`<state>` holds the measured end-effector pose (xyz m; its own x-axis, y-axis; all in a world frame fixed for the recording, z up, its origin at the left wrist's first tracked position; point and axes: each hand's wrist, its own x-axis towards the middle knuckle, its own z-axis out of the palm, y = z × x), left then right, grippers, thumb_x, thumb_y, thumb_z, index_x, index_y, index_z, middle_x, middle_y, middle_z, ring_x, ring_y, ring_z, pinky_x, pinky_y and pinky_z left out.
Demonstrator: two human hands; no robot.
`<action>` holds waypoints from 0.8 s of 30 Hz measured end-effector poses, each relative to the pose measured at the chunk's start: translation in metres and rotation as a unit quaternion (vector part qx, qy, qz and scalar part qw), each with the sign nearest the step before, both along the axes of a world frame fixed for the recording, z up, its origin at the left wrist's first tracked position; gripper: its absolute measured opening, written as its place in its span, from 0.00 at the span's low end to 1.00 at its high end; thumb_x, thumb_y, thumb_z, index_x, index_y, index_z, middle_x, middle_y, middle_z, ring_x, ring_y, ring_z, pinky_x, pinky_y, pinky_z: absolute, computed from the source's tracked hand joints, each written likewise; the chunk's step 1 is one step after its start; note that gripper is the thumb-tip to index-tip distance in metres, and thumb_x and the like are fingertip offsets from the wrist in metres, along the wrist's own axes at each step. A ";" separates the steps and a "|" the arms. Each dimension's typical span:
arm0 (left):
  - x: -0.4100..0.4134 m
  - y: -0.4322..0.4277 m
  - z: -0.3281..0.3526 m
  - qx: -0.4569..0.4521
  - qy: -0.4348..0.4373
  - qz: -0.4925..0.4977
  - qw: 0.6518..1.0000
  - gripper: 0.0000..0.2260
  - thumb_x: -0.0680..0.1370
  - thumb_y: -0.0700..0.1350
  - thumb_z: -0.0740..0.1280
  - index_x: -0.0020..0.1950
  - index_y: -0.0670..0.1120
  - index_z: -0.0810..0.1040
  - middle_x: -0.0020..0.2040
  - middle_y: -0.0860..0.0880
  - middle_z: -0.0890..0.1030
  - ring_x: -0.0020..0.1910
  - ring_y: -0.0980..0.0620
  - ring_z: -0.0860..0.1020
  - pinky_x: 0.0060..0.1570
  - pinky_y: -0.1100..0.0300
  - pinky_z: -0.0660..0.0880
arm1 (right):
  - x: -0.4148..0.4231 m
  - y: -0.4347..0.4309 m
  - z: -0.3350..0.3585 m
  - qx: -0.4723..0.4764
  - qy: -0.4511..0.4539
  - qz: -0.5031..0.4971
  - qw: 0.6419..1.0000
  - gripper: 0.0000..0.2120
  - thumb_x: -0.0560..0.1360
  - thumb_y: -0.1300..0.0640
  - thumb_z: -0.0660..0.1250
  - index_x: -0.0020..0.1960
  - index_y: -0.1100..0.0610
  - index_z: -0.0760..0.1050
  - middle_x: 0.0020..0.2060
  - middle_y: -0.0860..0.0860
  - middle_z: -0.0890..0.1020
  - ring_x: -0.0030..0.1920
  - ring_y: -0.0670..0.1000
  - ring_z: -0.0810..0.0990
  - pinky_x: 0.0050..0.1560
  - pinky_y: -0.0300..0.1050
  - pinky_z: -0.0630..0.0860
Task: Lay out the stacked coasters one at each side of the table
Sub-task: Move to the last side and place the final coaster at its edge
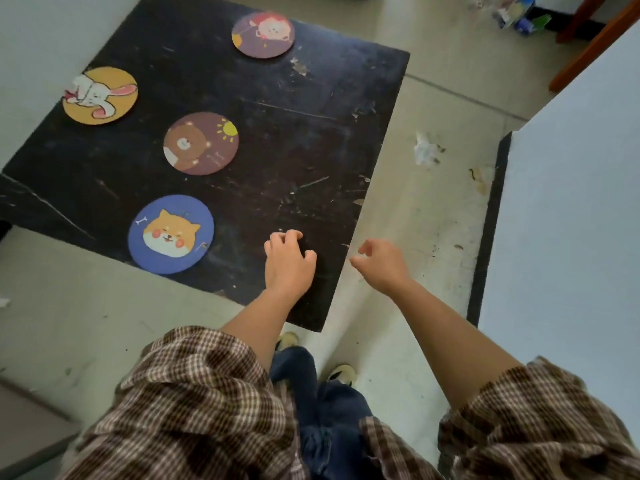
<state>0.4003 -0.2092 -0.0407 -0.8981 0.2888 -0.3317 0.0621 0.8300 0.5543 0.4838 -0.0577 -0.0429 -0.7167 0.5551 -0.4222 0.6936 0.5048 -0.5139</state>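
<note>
Black and scuffed, the surface [311, 140] carries four coasters, none stacked that you can see. The dog coaster [171, 234] lies by the near edge, the rabbit coaster [100, 95] by the left edge with its rim about at that edge, the purple coaster [263, 35] by the far edge. The bear coaster [201, 143] sits near the middle, and the right edge has none.

Your left hand [288, 263] rests near the near right corner, fingers [286, 235] curled loosely and holding nothing. Your right hand [380, 265] hangs just off the right edge over the floor, its fingers half open and empty.

By the look of it, one placement is left: the bear coaster to the right edge. Thin flat discs on a smooth top are hard to pinch, so you may end up sliding it. Slide too far and it goes over the right edge. Reaching across from this corner, your forearm could brush the dog coaster out of place. I cannot tell whether another coaster lies under the bear one; if it does, lifting both together would leave one side short.
</note>
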 end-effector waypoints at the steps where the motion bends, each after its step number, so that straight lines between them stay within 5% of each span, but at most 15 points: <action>1: 0.004 0.005 0.000 0.002 -0.003 0.010 1.000 0.17 0.76 0.49 0.64 0.65 0.50 0.69 0.65 0.47 0.68 0.64 0.49 0.66 0.56 0.55 0.70 | 0.000 0.007 -0.002 0.004 -0.001 0.014 1.000 0.12 0.72 0.50 0.68 0.50 0.57 0.77 0.45 0.53 0.79 0.44 0.53 0.77 0.47 0.51 0.78; 18: -0.072 0.067 -0.010 -0.001 0.027 0.216 0.976 0.17 0.76 0.45 0.62 0.66 0.47 0.70 0.66 0.45 0.68 0.65 0.46 0.63 0.63 0.49 0.69 | -0.151 0.073 -0.010 0.034 -0.018 0.238 0.970 0.14 0.73 0.51 0.68 0.56 0.54 0.74 0.51 0.50 0.76 0.47 0.51 0.77 0.48 0.46 0.78; 24: -0.110 0.067 -0.007 -0.005 0.007 0.303 0.953 0.18 0.77 0.46 0.61 0.66 0.48 0.69 0.67 0.46 0.66 0.65 0.47 0.63 0.61 0.50 0.69 | -0.216 0.078 -0.007 0.030 0.001 0.312 0.950 0.15 0.74 0.52 0.68 0.59 0.54 0.73 0.47 0.46 0.71 0.43 0.48 0.74 0.36 0.39 0.70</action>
